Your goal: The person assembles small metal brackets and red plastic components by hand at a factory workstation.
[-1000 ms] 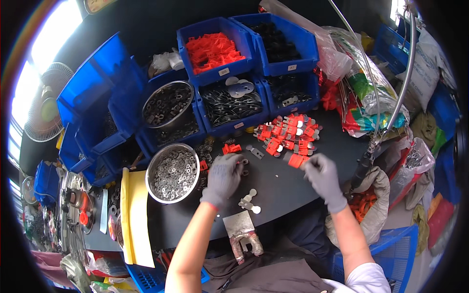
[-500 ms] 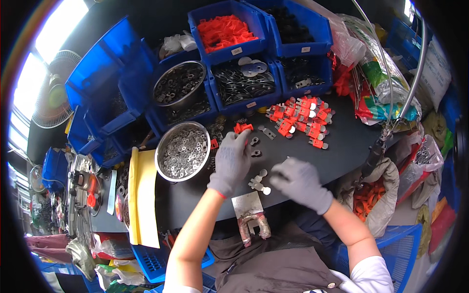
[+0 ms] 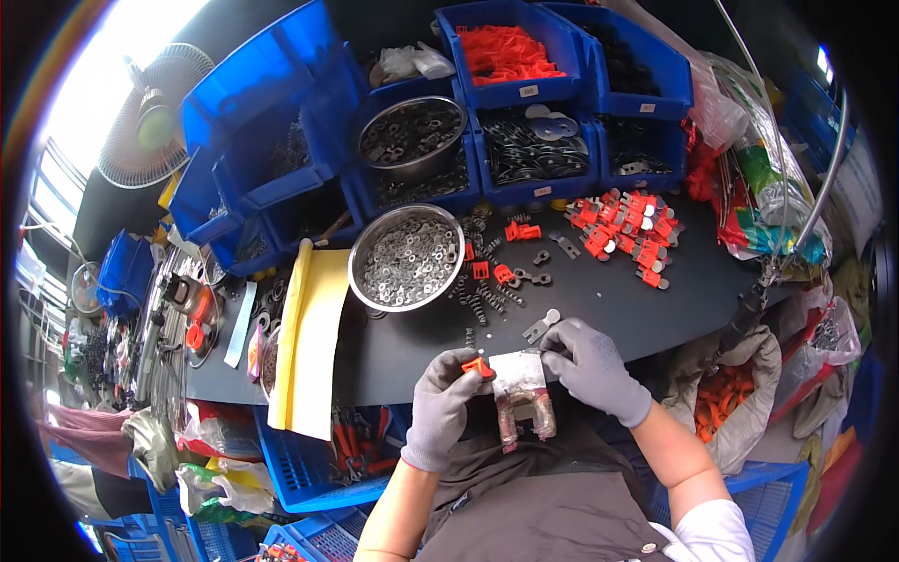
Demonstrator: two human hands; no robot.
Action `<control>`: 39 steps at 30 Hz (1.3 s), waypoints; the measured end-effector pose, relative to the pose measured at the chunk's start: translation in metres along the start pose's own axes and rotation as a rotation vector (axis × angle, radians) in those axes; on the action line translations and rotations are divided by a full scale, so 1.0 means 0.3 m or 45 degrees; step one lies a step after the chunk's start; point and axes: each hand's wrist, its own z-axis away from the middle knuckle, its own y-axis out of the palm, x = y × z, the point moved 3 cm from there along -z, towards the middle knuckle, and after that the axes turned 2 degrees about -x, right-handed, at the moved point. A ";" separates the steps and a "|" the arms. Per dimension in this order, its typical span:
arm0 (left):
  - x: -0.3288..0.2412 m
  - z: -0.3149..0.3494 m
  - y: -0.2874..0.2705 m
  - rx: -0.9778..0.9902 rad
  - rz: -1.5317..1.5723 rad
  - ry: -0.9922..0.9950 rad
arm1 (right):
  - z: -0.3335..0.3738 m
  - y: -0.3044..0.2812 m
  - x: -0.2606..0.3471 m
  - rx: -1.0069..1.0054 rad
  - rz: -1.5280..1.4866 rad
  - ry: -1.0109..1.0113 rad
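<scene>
My left hand (image 3: 444, 408) pinches a small red plastic part (image 3: 478, 366) beside the left edge of a metal block fixture (image 3: 518, 373) at the table's front edge. The fixture has two wrapped, curved legs pointing toward me. At its right edge, my right hand (image 3: 596, 371) has thumb and fingertips drawn together; whatever lies between them is hidden. Just beyond the fixture lies a flat metal piece with a round end (image 3: 541, 326). Farther back are loose springs (image 3: 487, 298), small dark metal rings (image 3: 534, 277) and another red plastic part (image 3: 523, 231).
A steel bowl of small metal washers (image 3: 406, 258) stands left of the springs. Blue bins (image 3: 538, 189) hold parts along the back. At the right is a pile of red-and-metal assemblies (image 3: 626, 234). Yellow sheeting (image 3: 312, 337) hangs over the left front edge; a metal arm (image 3: 749, 300) rises at right.
My left hand has come back from the loose parts to the fixture with a red plastic part. My right hand has moved to the fixture's edge. Only one flat metal piece now shows beside it.
</scene>
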 end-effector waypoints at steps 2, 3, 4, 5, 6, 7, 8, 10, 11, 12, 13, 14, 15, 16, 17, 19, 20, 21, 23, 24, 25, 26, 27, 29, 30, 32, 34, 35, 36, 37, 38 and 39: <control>-0.005 0.006 0.005 0.034 0.005 0.027 | 0.012 -0.005 0.079 0.015 -0.456 0.088; -0.009 0.007 0.013 0.074 0.004 0.055 | 0.014 -0.001 0.099 0.010 -0.452 0.094; -0.008 0.010 0.016 0.082 0.006 0.051 | 0.014 0.006 0.115 0.051 -0.467 0.085; -0.011 0.014 0.018 0.094 -0.038 0.083 | 0.013 0.007 0.125 0.096 -0.483 0.071; -0.015 0.018 0.021 0.105 -0.084 0.116 | 0.014 -0.002 0.132 0.109 -0.373 0.009; -0.022 0.021 0.028 0.109 -0.083 0.116 | 0.016 -0.010 0.129 0.106 -0.371 0.010; -0.032 0.028 0.042 0.142 -0.214 0.123 | 0.022 -0.020 0.126 0.119 -0.289 -0.070; -0.048 0.045 0.071 0.230 -0.310 0.058 | 0.035 -0.036 0.096 0.214 -0.199 -0.176; -0.053 0.048 0.082 0.355 -0.522 0.048 | 0.039 -0.045 0.091 0.213 -0.201 -0.174; -0.058 0.053 0.099 0.390 -0.667 0.022 | 0.044 -0.054 0.092 0.293 -0.222 -0.169; -0.071 0.057 0.124 0.426 -0.813 -0.004 | 0.051 -0.064 0.091 0.372 -0.242 -0.164; -0.051 0.056 0.114 0.382 -0.569 -0.272 | 0.059 -0.081 0.087 0.385 -0.372 -0.107; -0.053 0.049 0.118 0.379 -0.573 -0.270 | 0.066 -0.103 0.090 0.384 -0.374 -0.111; -0.063 0.043 0.128 0.357 -0.403 -0.231 | 0.077 -0.124 0.076 0.431 -0.840 0.233; -0.069 0.037 0.148 0.344 -0.231 -0.195 | 0.102 -0.137 0.051 0.459 -1.297 0.591; -0.065 -0.007 0.207 0.387 -0.288 -0.215 | 0.123 -0.122 -0.018 0.412 -1.329 0.590; -0.046 -0.028 0.243 0.471 -0.349 -0.251 | 0.121 -0.122 -0.031 0.322 -1.305 0.604; -0.033 -0.056 0.272 0.556 -0.411 -0.286 | 0.120 -0.125 -0.047 0.232 -1.279 0.617; -0.014 -0.150 0.313 0.774 -0.426 -0.099 | 0.115 -0.147 -0.111 -0.029 -1.127 0.578; -0.027 -0.215 0.332 0.706 -0.661 0.234 | 0.102 -0.167 -0.151 -0.140 -1.045 0.583; -0.051 -0.287 0.360 0.622 -0.885 0.571 | 0.084 -0.192 -0.193 -0.249 -0.962 0.587; -0.062 -0.371 0.376 0.477 -1.199 0.848 | 0.062 -0.214 -0.253 -0.420 -0.914 0.559; -0.072 -0.446 0.385 0.306 -1.507 1.127 | 0.041 -0.241 -0.312 -0.540 -0.849 0.549; -0.022 -0.618 0.363 0.079 -1.928 0.979 | -0.001 -0.296 -0.431 -0.716 -0.528 0.557; -0.023 -0.654 0.384 0.098 -1.921 0.988 | -0.020 -0.320 -0.485 -0.733 -0.521 0.563; -0.008 -0.711 0.394 0.101 -2.281 0.801 | -0.056 -0.365 -0.551 -0.817 0.006 0.516; -0.002 -0.718 0.411 0.181 -2.338 0.773 | -0.063 -0.386 -0.570 -0.910 0.164 0.491; 0.000 -0.716 0.402 0.221 -2.406 0.749 | -0.067 -0.377 -0.565 -0.992 0.305 0.432; 0.005 -0.708 0.397 0.202 -2.394 0.753 | -0.077 -0.382 -0.480 -0.997 0.323 0.448; 0.007 -0.695 0.386 0.192 -2.406 0.741 | -0.095 -0.347 -0.442 -0.987 0.309 0.445; 0.005 -0.671 0.398 0.258 -2.438 0.711 | -0.105 -0.313 -0.398 -0.906 0.302 0.258; 0.002 -0.646 0.401 0.316 -2.475 0.683 | -0.121 -0.277 -0.350 -0.825 0.289 0.066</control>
